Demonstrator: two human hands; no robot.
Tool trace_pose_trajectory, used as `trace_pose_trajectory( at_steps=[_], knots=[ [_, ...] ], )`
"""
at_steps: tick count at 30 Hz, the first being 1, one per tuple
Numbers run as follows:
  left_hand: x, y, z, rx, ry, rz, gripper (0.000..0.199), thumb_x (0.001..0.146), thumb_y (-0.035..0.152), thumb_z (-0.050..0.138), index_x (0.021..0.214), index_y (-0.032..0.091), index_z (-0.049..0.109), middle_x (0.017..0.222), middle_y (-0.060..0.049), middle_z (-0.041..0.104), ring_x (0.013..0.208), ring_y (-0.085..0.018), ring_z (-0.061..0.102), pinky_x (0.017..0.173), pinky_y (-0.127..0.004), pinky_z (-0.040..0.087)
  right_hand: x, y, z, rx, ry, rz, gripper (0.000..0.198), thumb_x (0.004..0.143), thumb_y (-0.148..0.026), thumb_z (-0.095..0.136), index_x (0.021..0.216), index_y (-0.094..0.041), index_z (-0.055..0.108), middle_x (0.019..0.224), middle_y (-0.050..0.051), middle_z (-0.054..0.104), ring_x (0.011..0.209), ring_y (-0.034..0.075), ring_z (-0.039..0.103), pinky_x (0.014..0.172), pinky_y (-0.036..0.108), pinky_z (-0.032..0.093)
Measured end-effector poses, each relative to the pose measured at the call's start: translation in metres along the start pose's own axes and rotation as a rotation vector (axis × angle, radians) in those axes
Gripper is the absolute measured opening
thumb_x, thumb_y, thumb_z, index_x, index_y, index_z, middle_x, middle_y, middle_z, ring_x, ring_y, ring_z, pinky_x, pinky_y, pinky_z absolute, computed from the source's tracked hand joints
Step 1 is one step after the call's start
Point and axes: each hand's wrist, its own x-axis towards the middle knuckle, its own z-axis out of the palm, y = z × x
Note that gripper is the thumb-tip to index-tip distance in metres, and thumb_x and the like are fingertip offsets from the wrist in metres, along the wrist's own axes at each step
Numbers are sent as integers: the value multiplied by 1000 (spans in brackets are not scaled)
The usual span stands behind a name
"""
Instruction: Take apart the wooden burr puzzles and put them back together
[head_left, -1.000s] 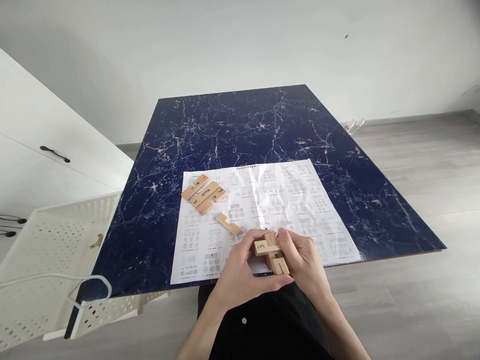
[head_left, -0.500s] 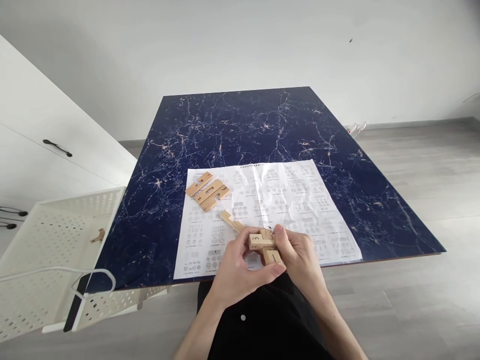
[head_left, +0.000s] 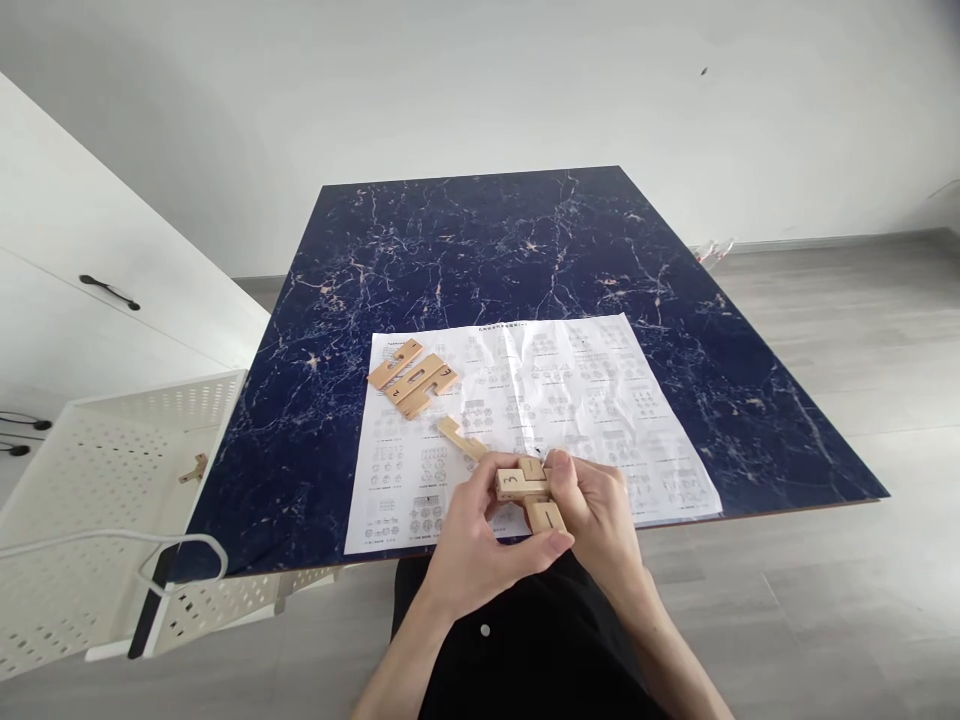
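Observation:
Between my two hands is a partly interlocked wooden burr puzzle [head_left: 513, 485] of notched, numbered pieces; a 3 and 1s are readable. My left hand [head_left: 480, 535] is closed round its left side, thumb along the lower piece. My right hand [head_left: 596, 505] grips the right side, with its thumb pressed on top. A loose notched wooden stick [head_left: 460, 437] lies just beyond my left fingers. Flat numbered wooden pieces [head_left: 414, 380] lie together farther left. Under them all is a creased instruction sheet [head_left: 495, 370] printed with small diagrams. My palms hide part of the puzzle.
The sheet rests at the near edge of a dark blue marbled table [head_left: 465, 240]. Left of the table stands a white perforated bin [head_left: 67, 500] with a small wooden piece [head_left: 195, 468] inside and a white cable [head_left: 112, 537] across it. A white cabinet [head_left: 90, 230] is behind.
Both hands keep their hold on the puzzle, with only a slight shift of the right thumb and the pieces. The whole view has moved a little.

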Motion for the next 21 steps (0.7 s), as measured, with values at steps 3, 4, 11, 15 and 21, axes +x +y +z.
trace_pose_trajectory(
  at_steps=[3,4,11,15,21],
  knots=[
    [0,-1,0,32,12,14,44,78,35,93,110,22,65,95,0,70,86,-17,66,81,-29,56,0,0,-1,-5,-14,27,65,111,-59,41,57,-23,35,51,-3,38,48,11,33,45,28,26],
    [0,-1,0,38,12,15,44,78,35,92,110,22,65,95,0,70,86,-18,66,81,-29,56,-1,1,-1,-8,-15,36,66,111,-60,41,57,-22,35,51,-2,39,48,11,33,46,28,27],
    [1,2,2,54,11,5,42,80,38,91,109,22,66,93,0,71,84,-18,68,81,-30,58,-2,2,0,31,-34,75,68,110,-66,43,58,-23,35,53,-2,38,50,12,32,48,29,26],
    [-4,5,-5,105,77,40,46,77,38,93,111,23,66,100,-2,74,91,-22,73,87,-32,60,-2,-2,-1,60,-113,65,63,115,-62,32,64,-25,42,56,-1,45,52,16,37,51,32,30],
    [-18,5,-27,113,413,71,52,86,50,86,124,23,64,113,-7,76,105,-27,76,96,-38,62,5,-9,8,-78,-91,-40,37,112,-51,53,89,-24,62,74,0,60,63,17,53,61,31,42]
  ],
)
